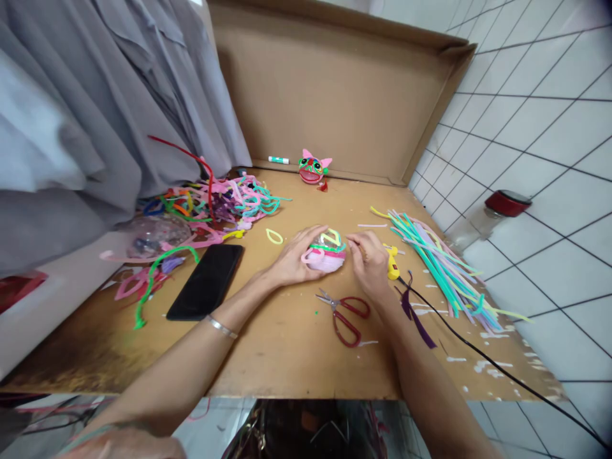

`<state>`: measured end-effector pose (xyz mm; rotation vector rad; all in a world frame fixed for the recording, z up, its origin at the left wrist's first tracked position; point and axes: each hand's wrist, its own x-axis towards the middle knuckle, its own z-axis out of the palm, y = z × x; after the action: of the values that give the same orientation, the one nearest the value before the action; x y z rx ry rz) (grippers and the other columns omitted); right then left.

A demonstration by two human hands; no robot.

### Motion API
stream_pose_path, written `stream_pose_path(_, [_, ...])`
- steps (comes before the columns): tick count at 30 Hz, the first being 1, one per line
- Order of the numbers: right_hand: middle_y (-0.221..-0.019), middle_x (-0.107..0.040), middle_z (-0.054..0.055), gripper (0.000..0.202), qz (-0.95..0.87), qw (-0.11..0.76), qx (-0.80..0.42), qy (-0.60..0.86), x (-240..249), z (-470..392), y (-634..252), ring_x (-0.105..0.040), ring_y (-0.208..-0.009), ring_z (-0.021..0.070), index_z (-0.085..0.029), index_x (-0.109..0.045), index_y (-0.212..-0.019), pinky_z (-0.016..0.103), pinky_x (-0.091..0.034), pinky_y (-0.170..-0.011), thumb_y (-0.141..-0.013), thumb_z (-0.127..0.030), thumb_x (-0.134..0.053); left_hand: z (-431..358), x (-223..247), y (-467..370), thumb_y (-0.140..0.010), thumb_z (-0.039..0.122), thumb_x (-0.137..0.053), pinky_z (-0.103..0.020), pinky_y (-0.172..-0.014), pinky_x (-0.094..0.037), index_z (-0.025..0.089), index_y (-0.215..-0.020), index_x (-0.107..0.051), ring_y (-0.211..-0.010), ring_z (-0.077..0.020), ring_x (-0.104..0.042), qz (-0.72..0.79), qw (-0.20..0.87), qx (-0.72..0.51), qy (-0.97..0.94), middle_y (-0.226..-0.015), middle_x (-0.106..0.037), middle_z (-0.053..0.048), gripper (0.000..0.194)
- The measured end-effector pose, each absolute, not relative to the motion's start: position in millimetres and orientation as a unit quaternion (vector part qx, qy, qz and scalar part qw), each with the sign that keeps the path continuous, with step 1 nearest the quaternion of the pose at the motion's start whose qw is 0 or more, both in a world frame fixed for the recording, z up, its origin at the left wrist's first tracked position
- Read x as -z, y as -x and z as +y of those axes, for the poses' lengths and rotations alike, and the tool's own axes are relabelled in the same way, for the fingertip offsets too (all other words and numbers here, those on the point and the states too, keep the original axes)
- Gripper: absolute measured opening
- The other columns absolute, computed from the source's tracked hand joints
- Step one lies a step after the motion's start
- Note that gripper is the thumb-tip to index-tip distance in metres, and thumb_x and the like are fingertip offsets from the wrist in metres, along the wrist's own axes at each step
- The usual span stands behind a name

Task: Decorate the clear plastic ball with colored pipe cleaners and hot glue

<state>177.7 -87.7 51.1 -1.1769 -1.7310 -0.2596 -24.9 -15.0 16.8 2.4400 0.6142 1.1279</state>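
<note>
A ball covered with pipe cleaners [329,260] sits in my left hand [299,255], its fingers wrapped around the left side. White and pink bands cover its lower half; green and yellow loops lie on top, and a pink loop shows on the left. Just right of the ball, my right hand [370,258] is closed with thumb and forefinger pinched; what lies between them is hidden. Below the hands lie red-handled scissors [347,312] with blades slightly parted. A yellow glue gun [393,264] rests beside my right hand. Left of the ball lies a yellow pipe-cleaner loop [274,236].
Pipe cleaners [435,268] lie bundled on the right, and a tangled heap [229,201] on the left. A black phone [205,284] lies left. A decorated pink-eared head [312,169] and glue stick [278,160] stand at the back. A black cord [478,350] crosses the right.
</note>
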Motion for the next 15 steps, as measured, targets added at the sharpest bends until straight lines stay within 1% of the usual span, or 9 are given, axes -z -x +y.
stream_pose_path(6, [-0.090,-0.067,0.007,0.020,-0.742,0.477,0.059,0.468,-53.7,-91.9,-174.6,-0.063,-0.085,0.0207,-0.021,-0.066,-0.095,0.035,-0.049,-0.077,-0.097,-0.018,-0.046,-18.1,-20.9,25.2,-0.069,0.038,-0.077,-0.051,-0.114,-0.041,0.020,-0.148,-0.038,-0.135,-0.0338,-0.049,0.208,0.175,-0.399,-0.875,-0.146,-0.051,-0.016,0.089])
stream_pose_path(12, [-0.093,-0.065,0.008,0.022,-0.758,0.449,0.041,0.471,-54.3,-92.8,-172.5,-0.062,-0.088,0.0215,-0.020,-0.064,-0.099,0.035,-0.050,-0.077,-0.098,-0.017,-0.043,-18.5,-21.9,25.1,-0.068,0.038,-0.076,-0.053,-0.113,-0.042,0.021,-0.148,-0.037,-0.136,-0.0347,-0.049,0.218,0.172,-0.391,-0.878,-0.147,-0.050,-0.016,0.090])
stream_pose_path(15, [-0.093,-0.065,0.008,0.018,-0.763,0.443,0.051,0.469,-54.4,-93.1,-171.7,-0.062,-0.088,0.0212,-0.020,-0.063,-0.099,0.035,-0.049,-0.077,-0.097,-0.016,-0.045,-18.3,-21.6,25.2,-0.067,0.036,-0.076,-0.053,-0.113,-0.042,0.022,-0.149,-0.036,-0.136,-0.0348,-0.048,0.224,0.174,-0.387,-0.877,-0.148,-0.050,-0.015,0.092])
